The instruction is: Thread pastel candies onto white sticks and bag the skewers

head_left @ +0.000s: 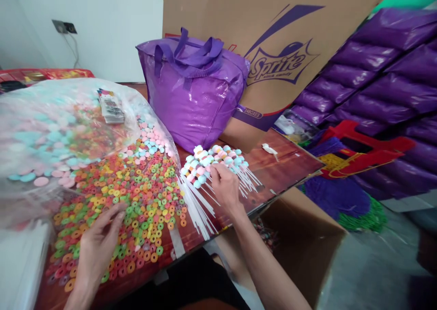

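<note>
The right forearm (266, 255), lower right, risked skewing white sticks (198, 210) if swept leftward; I couldn't tell whether right hand (226, 185), at candies (218, 154), or left hand (99, 238), over rings (146, 196), gripped anything.

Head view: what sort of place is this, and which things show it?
Probably a small candy workshop: loose coloured rings spread over a table, sweets on sticks, and a carton printed "stick candy".

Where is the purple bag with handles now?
In the head view, the purple bag stands just left of top centre, in front of the cardboard box and behind the candy sticks.
</note>
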Demonstrator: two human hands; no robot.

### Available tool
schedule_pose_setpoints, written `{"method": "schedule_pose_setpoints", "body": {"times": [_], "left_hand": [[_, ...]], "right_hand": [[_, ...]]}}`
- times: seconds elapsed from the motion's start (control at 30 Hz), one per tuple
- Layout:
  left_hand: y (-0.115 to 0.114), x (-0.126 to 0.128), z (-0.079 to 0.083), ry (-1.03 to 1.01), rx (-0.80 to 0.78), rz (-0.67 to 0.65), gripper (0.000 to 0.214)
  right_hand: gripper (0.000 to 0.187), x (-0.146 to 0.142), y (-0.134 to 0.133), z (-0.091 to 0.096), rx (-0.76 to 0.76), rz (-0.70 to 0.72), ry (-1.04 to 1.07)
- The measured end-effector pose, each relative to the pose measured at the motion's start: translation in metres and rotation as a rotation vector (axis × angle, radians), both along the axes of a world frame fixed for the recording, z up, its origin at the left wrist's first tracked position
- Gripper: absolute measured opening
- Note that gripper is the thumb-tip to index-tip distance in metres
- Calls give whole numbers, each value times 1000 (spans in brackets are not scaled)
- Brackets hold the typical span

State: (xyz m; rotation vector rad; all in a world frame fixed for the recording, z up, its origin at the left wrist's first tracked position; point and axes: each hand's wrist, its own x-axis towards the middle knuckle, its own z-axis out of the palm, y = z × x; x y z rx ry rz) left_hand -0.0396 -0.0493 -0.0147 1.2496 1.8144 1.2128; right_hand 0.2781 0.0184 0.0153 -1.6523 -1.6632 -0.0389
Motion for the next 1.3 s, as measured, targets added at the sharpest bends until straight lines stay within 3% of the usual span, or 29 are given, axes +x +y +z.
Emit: {"method": "schedule_pose_setpoints", "body": {"times": [0.17, 0.33, 0.43, 0.53, 0.7, 0.9, 1.1, 1.3], "left_hand": [[0, -8, -8, 49, 14, -27, 44], [0, -6, -11, 95, 43, -36, 43], [1, -6, -10, 95, 49, -48, 42], [1, -5, -11, 89, 75, -55, 39], [-1, -4, -18, 102, 126, -90, 35], [2, -4, -12, 206, 146, -157, 29], [33, 9, 11, 460, 251, -232, 25], [84, 9, 15, 639, 186, -251, 25]], "right_hand": [[27, 11, 18, -7, -115, -49, -203], [24, -2, -12, -1, 177, -163, -127], [22, -17, -38, -4, 248, -66, -68], [21, -34, -55, -23, 64, 117, -134], [13, -53, -56, -56, -182, -12, -358], [21, -50, -48, -59, -222, 20, -283], [26, -48, -48, -51, -173, -8, -202], [25, -50, -51, -48, -33, -3, -94]]}}
